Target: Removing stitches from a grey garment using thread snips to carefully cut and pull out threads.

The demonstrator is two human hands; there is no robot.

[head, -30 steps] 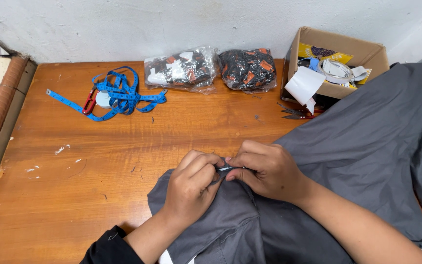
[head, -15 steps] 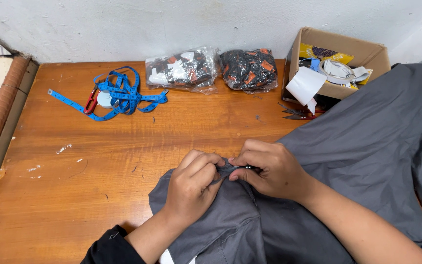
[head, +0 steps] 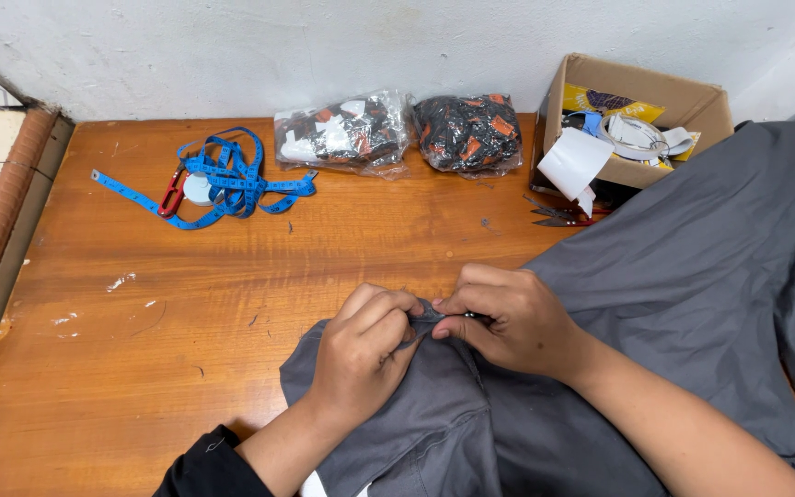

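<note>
While both hands are pinching a bunched fold of the dark grey woven fabric garment (head: 655,304) at lower centre of the frame, the left hand (head: 361,354) is clamping the cloth narrowly and the right hand (head: 508,317) is closing its fingertips on something small and dark at the fold (too small to identify). If that pinch loosens, the fold could slip flat on the orange-brown wooden table (head: 232,304). Slack cloth at right is reaching towards the small dark metal snips (head: 558,216) below the open brown cardboard box (head: 637,115), where it could snag.

Tailoring workshop: tape measure (head: 223,179), snips (head: 558,216)
</note>
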